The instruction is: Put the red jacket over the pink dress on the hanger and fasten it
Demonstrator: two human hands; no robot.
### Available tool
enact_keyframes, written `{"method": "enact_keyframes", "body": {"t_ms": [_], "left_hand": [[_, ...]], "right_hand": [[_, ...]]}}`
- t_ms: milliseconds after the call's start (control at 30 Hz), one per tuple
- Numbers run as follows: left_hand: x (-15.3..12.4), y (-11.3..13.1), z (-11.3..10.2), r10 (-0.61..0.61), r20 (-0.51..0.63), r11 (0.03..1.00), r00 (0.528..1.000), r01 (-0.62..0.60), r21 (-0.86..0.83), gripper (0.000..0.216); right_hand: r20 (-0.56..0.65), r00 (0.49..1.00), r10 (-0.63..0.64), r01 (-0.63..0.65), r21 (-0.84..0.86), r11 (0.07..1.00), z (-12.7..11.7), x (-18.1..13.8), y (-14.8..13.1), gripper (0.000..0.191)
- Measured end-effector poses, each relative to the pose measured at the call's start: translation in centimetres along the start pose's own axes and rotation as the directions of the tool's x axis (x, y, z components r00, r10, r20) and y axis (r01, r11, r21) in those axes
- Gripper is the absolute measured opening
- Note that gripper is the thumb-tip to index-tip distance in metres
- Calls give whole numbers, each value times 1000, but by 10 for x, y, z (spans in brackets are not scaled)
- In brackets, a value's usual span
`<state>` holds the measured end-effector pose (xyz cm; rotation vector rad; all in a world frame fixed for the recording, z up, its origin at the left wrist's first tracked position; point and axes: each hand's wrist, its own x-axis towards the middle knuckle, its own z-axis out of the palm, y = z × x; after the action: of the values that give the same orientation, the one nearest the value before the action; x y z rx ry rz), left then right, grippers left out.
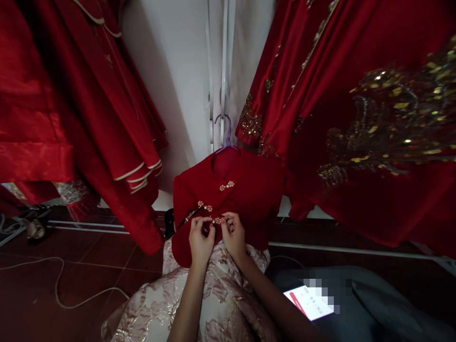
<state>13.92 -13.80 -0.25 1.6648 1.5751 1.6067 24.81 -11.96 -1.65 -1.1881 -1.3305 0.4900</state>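
A red jacket [256,185] on a purple hanger [228,137] lies over my lap, its collar toward the wall. Flower-shaped ornaments with pearls run down its front; one clasp [227,186] sits near the neck and a second clasp [204,206] lower left. At the lowest pearl clasp [216,221], my left hand [201,237] pinches its left end with thumb and fingers. My right hand [233,233] pinches the right end of the same clasp. Whether its two halves are joined is too small to tell.
Red garments [107,95] hang at left, and a gold-sequined red dress [356,142] hangs at right. Patterned pink-and-gold fabric [217,304] covers my lap. A lit phone [309,301] rests on dark cloth at lower right. A white cable [60,285] crosses the tiled floor.
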Motion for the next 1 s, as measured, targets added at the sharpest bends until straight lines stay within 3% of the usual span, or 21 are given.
{"method": "enact_keyframes", "body": {"t_ms": [300, 1000], "left_hand": [[0, -3, 0, 8, 33, 1000, 999, -8, -9, 20], [2, -10, 2, -4, 77, 996, 997, 10, -86, 21]], "right_hand": [[55, 998, 12, -7, -85, 996, -1, 3, -2, 17], [24, 1000, -3, 4, -33, 999, -2, 0, -2, 16]]}}
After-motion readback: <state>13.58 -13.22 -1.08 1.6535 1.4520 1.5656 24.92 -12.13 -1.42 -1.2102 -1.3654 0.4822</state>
